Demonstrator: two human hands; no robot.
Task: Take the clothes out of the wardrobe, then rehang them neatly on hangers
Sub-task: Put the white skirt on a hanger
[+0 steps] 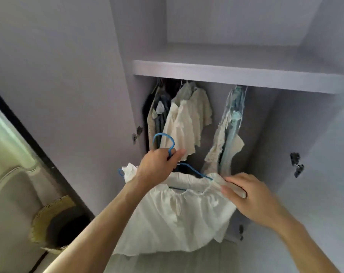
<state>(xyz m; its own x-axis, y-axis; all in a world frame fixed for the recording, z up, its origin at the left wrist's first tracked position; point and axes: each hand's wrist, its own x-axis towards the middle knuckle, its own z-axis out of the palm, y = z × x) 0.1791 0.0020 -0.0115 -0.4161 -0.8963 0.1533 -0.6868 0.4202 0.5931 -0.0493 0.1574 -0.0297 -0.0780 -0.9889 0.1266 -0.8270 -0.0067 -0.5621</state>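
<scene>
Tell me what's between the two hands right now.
Head view: the white skirt, waistband draped over the blue hanger, spans the gap; left hand grips the hanger's neck, right hand pinches the waistband.

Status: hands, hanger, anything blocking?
Left hand grips blue hanger below its hook. Right hand pinches white garment at hanger's right end. Garment outside wardrobe. Open gap between hung clothes.

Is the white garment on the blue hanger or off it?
On: the white garment hangs from the blue hanger held by the left hand.
</scene>
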